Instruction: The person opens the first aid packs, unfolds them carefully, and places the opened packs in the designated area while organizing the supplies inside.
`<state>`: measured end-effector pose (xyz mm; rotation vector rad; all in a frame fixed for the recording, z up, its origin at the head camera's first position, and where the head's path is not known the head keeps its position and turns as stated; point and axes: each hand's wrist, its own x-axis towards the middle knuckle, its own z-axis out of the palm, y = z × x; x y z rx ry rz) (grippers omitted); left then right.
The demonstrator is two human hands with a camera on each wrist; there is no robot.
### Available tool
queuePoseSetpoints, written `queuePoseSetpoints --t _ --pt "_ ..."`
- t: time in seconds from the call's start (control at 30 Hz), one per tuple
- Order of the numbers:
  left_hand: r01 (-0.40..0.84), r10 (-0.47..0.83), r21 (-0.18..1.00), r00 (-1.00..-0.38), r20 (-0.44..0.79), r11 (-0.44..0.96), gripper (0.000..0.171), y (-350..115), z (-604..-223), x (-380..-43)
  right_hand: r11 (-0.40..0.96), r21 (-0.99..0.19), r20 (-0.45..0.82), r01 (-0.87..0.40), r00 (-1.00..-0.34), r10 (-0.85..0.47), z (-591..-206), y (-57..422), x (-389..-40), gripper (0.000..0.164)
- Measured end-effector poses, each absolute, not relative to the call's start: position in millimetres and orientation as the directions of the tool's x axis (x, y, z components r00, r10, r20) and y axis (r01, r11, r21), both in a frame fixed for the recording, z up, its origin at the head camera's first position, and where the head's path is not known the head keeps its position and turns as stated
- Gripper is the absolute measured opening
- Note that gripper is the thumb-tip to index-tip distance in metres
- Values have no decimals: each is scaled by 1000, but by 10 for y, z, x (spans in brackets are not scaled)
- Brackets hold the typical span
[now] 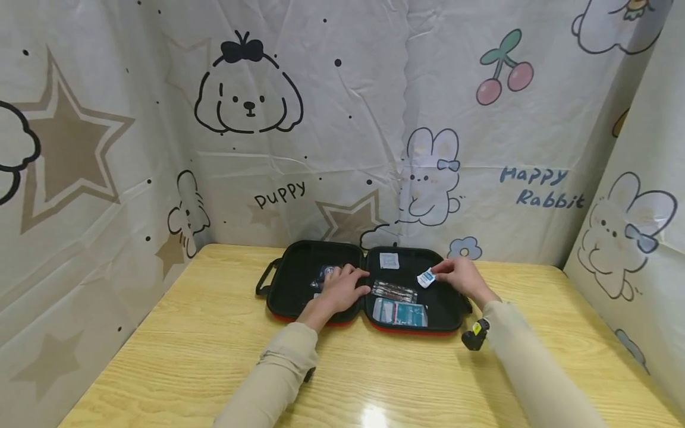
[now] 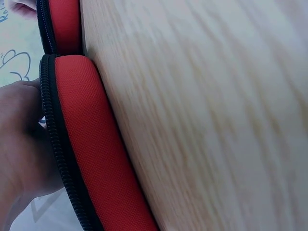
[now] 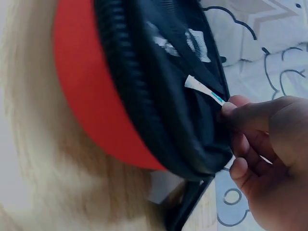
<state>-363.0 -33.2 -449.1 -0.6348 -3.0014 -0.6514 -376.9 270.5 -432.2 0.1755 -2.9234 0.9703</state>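
A black case with a red outside (image 1: 446, 309) lies unfolded on the table. My right hand (image 1: 464, 277) pinches a small white and blue packet (image 1: 426, 278) above the case's right half. In the right wrist view the same packet (image 3: 204, 89) appears edge-on between thumb and finger. Over the left half reaches my left hand (image 1: 339, 288), its fingers spread near a dark blue item (image 1: 323, 273) that they partly cover. In the left wrist view, the red case wall (image 2: 91, 120) hides most of that hand's fingers.
The right half also holds a white square packet (image 1: 389, 260), a clear packet with dark contents (image 1: 395, 291) and teal-and-white packets (image 1: 400, 312). A carry handle (image 1: 263, 279) sticks out at the left. Behind the wooden table (image 1: 214, 333) hangs a printed curtain (image 1: 342, 119).
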Motion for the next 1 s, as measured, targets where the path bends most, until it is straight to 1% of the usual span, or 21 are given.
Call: queuePoseSetpoints --t 0.1,0.33,0.67,0.73,1.0 --pt "390 387 400 -918 91 830 41 -335 -4494 -3622 811 -568 92 -143 -990 -110 -4364 2657 -3776 15" --pt "396 390 392 -915 101 830 40 -337 -4483 -3617 843 -486 121 -230 -973 -196 -4407 2503 -3817 11" --pt "395 388 380 -916 98 837 40 -325 -4487 -3611 855 -476 91 -206 -978 -185 -4442 2315 -3878 6" --pt "399 392 382 -914 100 834 40 -324 -4500 -3618 855 -478 93 -204 -979 -182 -4442 2328 -3875 7" --pt "400 396 385 -914 93 832 40 -341 -4495 -3618 841 -507 92 -187 -982 -163 -4418 2314 -3858 22"
